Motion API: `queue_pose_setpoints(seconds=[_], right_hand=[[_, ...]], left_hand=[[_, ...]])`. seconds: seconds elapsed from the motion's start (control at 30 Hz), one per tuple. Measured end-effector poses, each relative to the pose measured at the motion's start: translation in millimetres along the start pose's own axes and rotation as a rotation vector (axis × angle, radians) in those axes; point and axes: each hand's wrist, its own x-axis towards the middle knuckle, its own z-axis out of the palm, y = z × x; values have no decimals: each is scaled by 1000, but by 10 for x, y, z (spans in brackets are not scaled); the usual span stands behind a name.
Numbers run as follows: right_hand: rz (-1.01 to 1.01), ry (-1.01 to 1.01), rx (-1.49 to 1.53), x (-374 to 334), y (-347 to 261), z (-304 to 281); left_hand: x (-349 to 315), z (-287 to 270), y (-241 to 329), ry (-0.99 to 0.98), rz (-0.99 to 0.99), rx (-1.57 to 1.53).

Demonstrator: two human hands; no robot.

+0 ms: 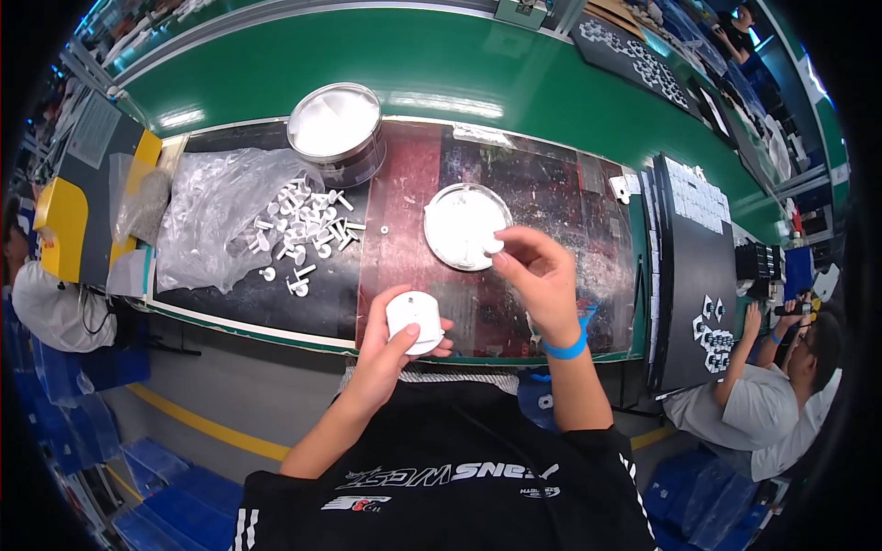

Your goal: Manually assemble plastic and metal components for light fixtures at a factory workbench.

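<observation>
My left hand point(372, 354) is closed around a white rounded plastic part point(415, 321) with a small hole near its top, held just above the table's front edge. The thumb lies across its face. Over the right side of a shallow round dish point(428, 241), my right hand point(544, 280) pinches a small white piece point(493, 244) between thumb and fingertips. Fingers cover much of that piece, so its full shape is hidden. White paste-like stuff point(459, 219) fills the dish. A blue band point(567, 349) circles my right wrist.
Left of the dish, white flat-headed pins point(308, 220) spill from a clear plastic bag point(216, 211). A large round tin point(354, 161) with white contents stands behind them. Black boards point(684, 275) bearing white parts stand at the right. Beyond them sits another person point(763, 404).
</observation>
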Motion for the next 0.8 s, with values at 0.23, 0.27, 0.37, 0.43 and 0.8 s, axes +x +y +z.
queue_pose_setpoints(seconds=[0.23, 0.27, 0.37, 0.43, 0.8], right_hand=[[172, 15, 360, -245, 80, 166], [188, 13, 377, -258, 88, 168], [207, -9, 358, -282, 56, 154], [217, -5, 362, -279, 25, 158], [237, -25, 353, -275, 117, 145]], left_hand=[[192, 261, -22, -124, -7, 39], [205, 284, -26, -133, -17, 57], [220, 339, -31, -159, -9, 82], [223, 344, -32, -167, -23, 95], [225, 340, -26, -173, -64, 83]])
